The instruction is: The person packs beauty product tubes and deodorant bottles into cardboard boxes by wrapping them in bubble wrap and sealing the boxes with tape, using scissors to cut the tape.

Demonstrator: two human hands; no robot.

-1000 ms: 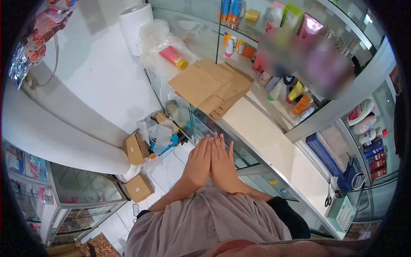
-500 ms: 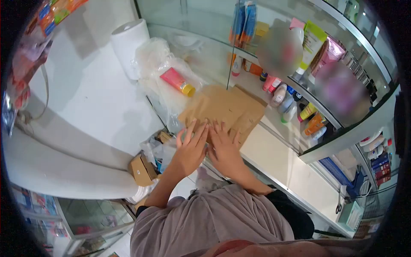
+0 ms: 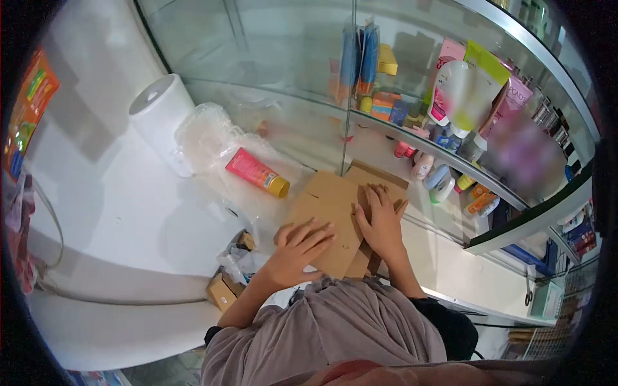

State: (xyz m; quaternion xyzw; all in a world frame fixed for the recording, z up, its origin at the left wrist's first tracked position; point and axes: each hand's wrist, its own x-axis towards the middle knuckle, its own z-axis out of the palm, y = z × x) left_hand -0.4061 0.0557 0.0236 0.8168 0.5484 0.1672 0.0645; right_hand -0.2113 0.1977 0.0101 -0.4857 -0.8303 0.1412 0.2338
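Both hands lie flat on a stack of flattened brown cardboard boxes (image 3: 331,222) that sits on the white counter (image 3: 129,206), right at the foot of a glass display case (image 3: 277,58). The left hand (image 3: 297,252) rests palm down on the near left part of the top sheet, fingers spread and relaxed, gripping nothing. The right hand (image 3: 382,222) presses flat on the right side of the stack, fingers extended toward the glass, also not closed around anything. The two hands are near each other but apart, with bare cardboard between them. How many sheets make up the stack cannot be counted; at least three overlapping edges show.

Just beyond the cardboard to the left, one pink tube with a yellow cap (image 3: 257,172) lies tilted on a heap of clear plastic wrap (image 3: 212,145). One white paper roll (image 3: 159,119) stands upright further left, touching the plastic. Below the counter edge, near the left forearm, one small cardboard carton (image 3: 222,293) sits beside crumpled plastic.

Behind the glass, a shelf crowds with cosmetic bottles and tubes (image 3: 444,174), too many and too blurred to count. Two blue tubes (image 3: 360,58) stand upright on the higher shelf beside one yellow box (image 3: 387,61). At the far right, one pair of scissors (image 3: 529,286) hangs near the counter end.
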